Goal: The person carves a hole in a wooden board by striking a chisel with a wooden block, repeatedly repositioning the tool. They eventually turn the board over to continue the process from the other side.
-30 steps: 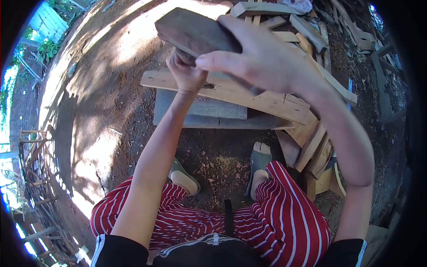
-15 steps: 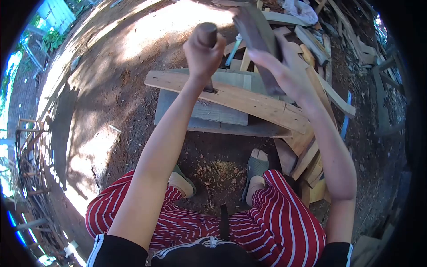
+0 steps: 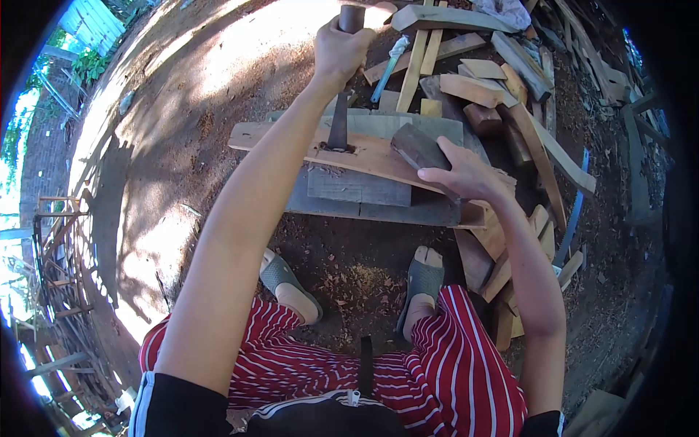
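Observation:
My left hand [image 3: 341, 54] is wrapped round the handle of a chisel [image 3: 338, 127], which stands nearly upright. Its dark blade tip sits at a rough mortise in a light wooden plank [image 3: 378, 164]. In my right hand [image 3: 470, 173] is a dark, thick wooden block [image 3: 421, 148], gripped at its near end. This block is low over the right half of the plank, overlapping it in view, to the right of the blade. Beneath the plank lies a grey wooden bench [image 3: 429, 213] with a grey board [image 3: 357, 188] on it.
Timber offcuts [image 3: 472, 89] are heaped at the right and far side. A blue-handled tool [image 3: 388, 76] lies among them, and a long saw-like blue strip [image 3: 575, 218] rests farther right. Wood shavings [image 3: 357, 284] cover the ground between my sandalled feet.
The wooden block in my right hand has come down from high up to close over the plank. My left hand has shifted slightly up and right with the chisel still in the mortise.

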Tool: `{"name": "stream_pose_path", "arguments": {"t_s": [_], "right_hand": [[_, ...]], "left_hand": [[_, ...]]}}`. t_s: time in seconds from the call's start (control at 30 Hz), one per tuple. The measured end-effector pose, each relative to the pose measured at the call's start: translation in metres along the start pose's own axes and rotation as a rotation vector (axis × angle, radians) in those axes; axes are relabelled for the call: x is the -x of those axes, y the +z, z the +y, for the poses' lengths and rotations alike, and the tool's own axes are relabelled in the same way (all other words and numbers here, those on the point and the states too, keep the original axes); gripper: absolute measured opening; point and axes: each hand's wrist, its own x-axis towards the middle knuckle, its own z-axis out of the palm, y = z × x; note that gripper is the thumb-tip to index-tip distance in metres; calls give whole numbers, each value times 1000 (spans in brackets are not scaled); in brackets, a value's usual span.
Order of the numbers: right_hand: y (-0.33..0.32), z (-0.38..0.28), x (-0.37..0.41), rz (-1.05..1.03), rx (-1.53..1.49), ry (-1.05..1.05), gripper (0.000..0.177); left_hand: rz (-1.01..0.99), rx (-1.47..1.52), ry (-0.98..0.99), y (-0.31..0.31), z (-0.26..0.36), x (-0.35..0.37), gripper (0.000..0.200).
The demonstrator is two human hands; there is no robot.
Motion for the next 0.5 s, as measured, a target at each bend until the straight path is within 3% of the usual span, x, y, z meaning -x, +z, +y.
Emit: {"name": "stream_pose_path", "arguments": {"t_s": [0.07,0.13,0.2,0.23,0.27,0.33,0.4,0.43,0.47,0.5], "right_hand": [[-2,4,-8,-24,-4,-56,80],[-1,13,-18,-48,-21,-102,83],[6,25,-19,-12,-196,-164,72],[9,24,-15,-19,-194,-156,72],[7,19,-15,28,-62,-165,71],[7,0,-15,78,78,-191,69],[23,-22,3,314,254,-392,58],[31,-33,13,437,341,-486,53],[41,-46,23,359,308,-424,52],[52,-52,30,364,321,-427,52]], "left_hand": [[-20,30,-3,-9,10,6,16],[96,294,11,-35,21,17,16],[441,368,32,-73,42,19,16],[343,408,48,-104,50,20,16],[398,362,105,-121,63,24,17],[308,254,208,-160,66,29,15],[274,189,282,-189,71,41,14],[200,-117,237,-202,73,50,16],[122,-417,186,-210,73,57,18],[130,-409,193,-217,69,64,18]]}}
